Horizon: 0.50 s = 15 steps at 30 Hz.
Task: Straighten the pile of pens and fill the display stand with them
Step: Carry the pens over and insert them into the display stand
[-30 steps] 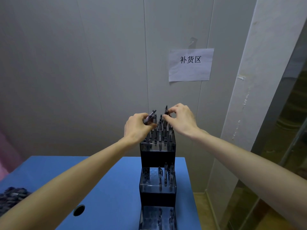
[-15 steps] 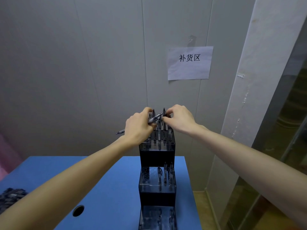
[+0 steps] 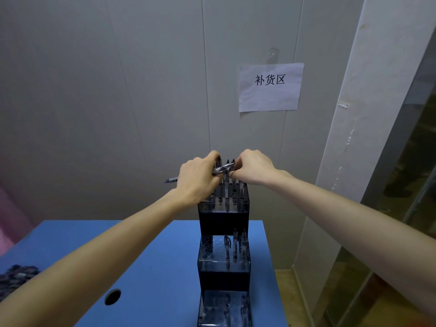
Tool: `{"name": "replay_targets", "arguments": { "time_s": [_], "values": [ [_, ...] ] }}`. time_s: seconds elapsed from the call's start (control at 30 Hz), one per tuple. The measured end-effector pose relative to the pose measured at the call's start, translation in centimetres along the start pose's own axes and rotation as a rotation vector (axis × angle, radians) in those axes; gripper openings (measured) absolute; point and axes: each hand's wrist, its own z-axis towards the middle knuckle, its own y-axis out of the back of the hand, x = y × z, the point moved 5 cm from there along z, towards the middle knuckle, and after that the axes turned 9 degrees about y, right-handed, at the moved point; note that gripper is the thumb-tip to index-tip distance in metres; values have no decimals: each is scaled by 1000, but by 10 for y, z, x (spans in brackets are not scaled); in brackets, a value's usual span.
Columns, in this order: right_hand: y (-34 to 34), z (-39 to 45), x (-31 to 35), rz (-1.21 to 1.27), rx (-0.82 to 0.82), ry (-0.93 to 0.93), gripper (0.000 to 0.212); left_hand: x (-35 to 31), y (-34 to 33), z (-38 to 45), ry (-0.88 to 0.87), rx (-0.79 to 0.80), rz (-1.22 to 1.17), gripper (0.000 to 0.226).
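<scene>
Grey panelled wall (image 3: 118, 90) behind, paper sign (image 3: 270, 87) taped up right of centre. Blue table (image 3: 151, 267) below, cable hole in it near the front. On the table's right side stands the display stand (image 3: 224, 260), dark, stepped in three tiers, the top tier farthest from the person. Top tier well stocked with upright pens; middle tier has a few on its right half with open holes on the left; bottom tier hard to read. Far left, at the table edge, the pile of pens (image 3: 16, 278), well apart from the stand, partly cut off by the frame. Both arms reach over the top tier. Left hand (image 3: 198, 179) has its fingers curled round a loose pen (image 3: 220, 169); right hand (image 3: 254, 167) pinches the same pen's far end, or so it looks, fingertips partly hidden. The pen lies nearly level, long axis left to right, its tip poking out past the left hand toward the wall side. It sits just above the upright pens, crosswise to the holes. Judgement: the pen must be tipped upright, point down, before it can drop into a free hole; the right hand sits nearer the stand's centre.
</scene>
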Motion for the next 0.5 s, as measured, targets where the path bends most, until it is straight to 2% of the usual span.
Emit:
{"name": "replay_targets", "arguments": {
  "time_s": [0.17, 0.33, 0.5],
  "values": [
    [0, -2, -6, -13, -56, 22, 38, 2, 1, 4, -23, 1, 38, 24],
    [0, -3, -7, -49, -93, 73, 34, 7, -9, 3, 15, 58, 58, 29],
    [-5, -4, -9, -61, -20, 63, 30, 10, -17, 7, 68, 126, 33, 33]
  ]
}}
